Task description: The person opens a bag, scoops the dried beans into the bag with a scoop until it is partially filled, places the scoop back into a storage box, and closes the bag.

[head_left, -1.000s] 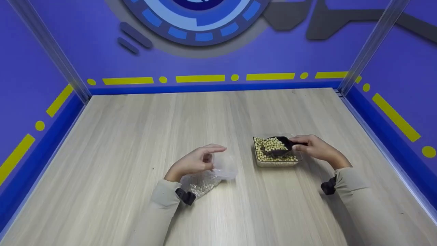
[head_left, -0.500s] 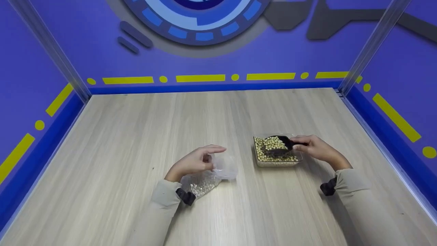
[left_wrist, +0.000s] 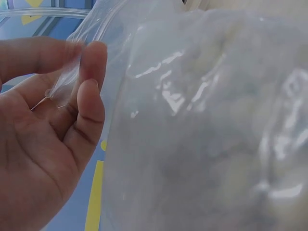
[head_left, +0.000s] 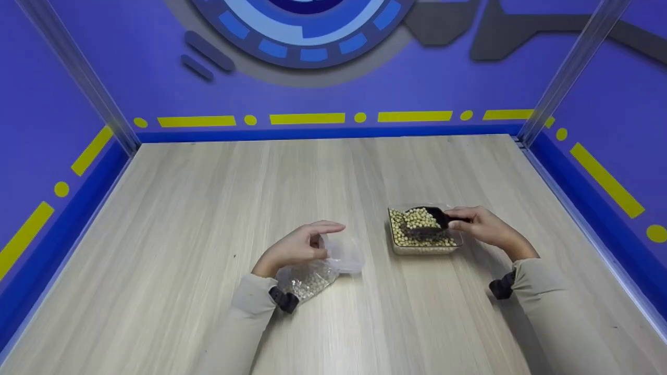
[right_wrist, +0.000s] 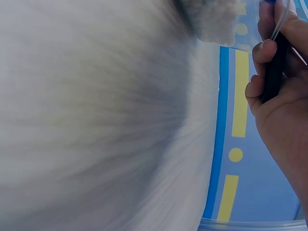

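My left hand (head_left: 297, 245) pinches the edge of a clear plastic bag (head_left: 350, 256), holding its mouth up. Pale round beans show through the bag's lower part; in the left wrist view the bag (left_wrist: 202, 125) fills the right side, its contents blurred. With my right hand (head_left: 484, 225) I grip the handle of a black scoop (head_left: 436, 214), heaped with yellowish beans. The scoop sits in a clear rectangular container (head_left: 424, 251) of the same beans. In the right wrist view, curled fingers wrap the black handle (right_wrist: 275, 72), and a container corner (right_wrist: 216, 24) shows above.
The wood-grain table (head_left: 208, 208) spreads around both hands. Blue panels with yellow marks, such as the back wall (head_left: 312, 101), enclose its back and sides. Dark wrist cameras sit at the left cuff (head_left: 284, 299) and the right cuff (head_left: 502, 285).
Both hands, the bag and the container keep nearly the same places. The scoop tilts only very slightly, and the whole view shifts a little.
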The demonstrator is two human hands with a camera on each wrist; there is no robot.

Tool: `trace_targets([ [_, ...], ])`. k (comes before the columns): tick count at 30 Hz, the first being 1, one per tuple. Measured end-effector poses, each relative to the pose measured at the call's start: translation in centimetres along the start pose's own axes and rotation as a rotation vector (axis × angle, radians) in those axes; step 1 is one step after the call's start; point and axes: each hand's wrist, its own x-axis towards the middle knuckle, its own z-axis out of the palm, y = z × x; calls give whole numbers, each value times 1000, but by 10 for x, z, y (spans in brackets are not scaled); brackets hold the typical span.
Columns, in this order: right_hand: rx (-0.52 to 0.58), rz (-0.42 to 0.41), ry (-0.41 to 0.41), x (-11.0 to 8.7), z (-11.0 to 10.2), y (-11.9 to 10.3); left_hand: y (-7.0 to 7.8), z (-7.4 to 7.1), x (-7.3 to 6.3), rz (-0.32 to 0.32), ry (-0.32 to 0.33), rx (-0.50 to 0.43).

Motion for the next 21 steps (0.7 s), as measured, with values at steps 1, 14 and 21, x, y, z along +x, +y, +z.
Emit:
trace_targets([
  [1, 2, 0, 1, 0, 0, 0, 0, 0, 0, 1, 3, 3],
  [14, -23, -17, 28, 0, 0, 1, 0, -1, -2, 7, -8, -32],
  [21, 13, -33, 21, -2, -1, 2, 0, -1, -2, -13, -12, -18],
])
